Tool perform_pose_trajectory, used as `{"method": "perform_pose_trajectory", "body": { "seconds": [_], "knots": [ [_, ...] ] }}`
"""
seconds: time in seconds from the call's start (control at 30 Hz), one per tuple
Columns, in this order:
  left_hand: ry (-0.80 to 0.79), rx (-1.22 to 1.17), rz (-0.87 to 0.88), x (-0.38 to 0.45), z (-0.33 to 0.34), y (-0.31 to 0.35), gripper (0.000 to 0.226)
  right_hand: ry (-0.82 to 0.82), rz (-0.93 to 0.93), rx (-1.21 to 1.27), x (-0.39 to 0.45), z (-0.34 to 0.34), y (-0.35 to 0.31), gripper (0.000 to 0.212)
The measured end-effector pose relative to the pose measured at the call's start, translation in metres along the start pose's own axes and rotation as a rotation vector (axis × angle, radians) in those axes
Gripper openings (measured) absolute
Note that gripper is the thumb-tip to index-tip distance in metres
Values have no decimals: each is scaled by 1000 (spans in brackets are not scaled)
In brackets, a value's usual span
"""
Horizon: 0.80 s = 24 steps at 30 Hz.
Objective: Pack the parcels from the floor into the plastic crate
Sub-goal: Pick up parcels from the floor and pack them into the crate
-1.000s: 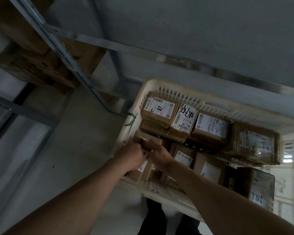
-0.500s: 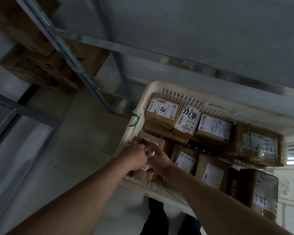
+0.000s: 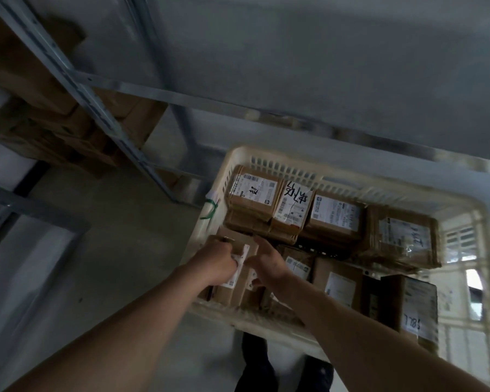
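Gripping a small cardboard parcel [image 3: 239, 251] with curled left hand [image 3: 217, 263] at the cream plastic crate's [image 3: 266, 157] near-left corner | right hand [image 3: 268, 263] is touching its other side, fingers relaxed | labelled parcels [image 3: 334, 215] are filling the crate.

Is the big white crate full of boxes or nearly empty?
Nearly full. Brown parcels fill the crate almost from wall to wall, and both hands are at one more parcel in its near corner.
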<state>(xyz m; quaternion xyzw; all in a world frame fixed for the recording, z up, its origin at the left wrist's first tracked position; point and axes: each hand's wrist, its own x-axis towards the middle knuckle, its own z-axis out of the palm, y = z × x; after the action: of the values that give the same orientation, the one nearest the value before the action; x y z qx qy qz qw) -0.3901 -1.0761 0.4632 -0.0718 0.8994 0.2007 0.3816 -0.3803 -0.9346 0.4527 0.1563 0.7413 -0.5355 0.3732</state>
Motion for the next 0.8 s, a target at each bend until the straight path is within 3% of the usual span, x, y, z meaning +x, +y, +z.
{"method": "perform_pose_trajectory", "body": {
  "seconds": [0.13,0.23,0.37,0.47,0.6,0.7,0.8],
  "knots": [
    [50,-49,65,-8,-3,21,31,102,-74,69,-18,-22,-3,72],
    [81,-79,89,-16,-4,40,38,158,-135,107,-32,-42,-1,83],
    [98,-184,146,-35,-5,74,33,206,-173,164,-62,-74,-3,45],
    [100,-264,206,-54,-2,109,34,267,-197,202,-81,-101,7,69],
    [89,-305,276,-79,6,155,47,313,-233,231,-114,-141,20,59],
    [117,-341,340,-93,16,186,65,406,-276,167,-141,-169,34,66],
    [146,-281,397,-108,29,221,47,475,-322,157,-171,-198,49,68]
  ]
}}
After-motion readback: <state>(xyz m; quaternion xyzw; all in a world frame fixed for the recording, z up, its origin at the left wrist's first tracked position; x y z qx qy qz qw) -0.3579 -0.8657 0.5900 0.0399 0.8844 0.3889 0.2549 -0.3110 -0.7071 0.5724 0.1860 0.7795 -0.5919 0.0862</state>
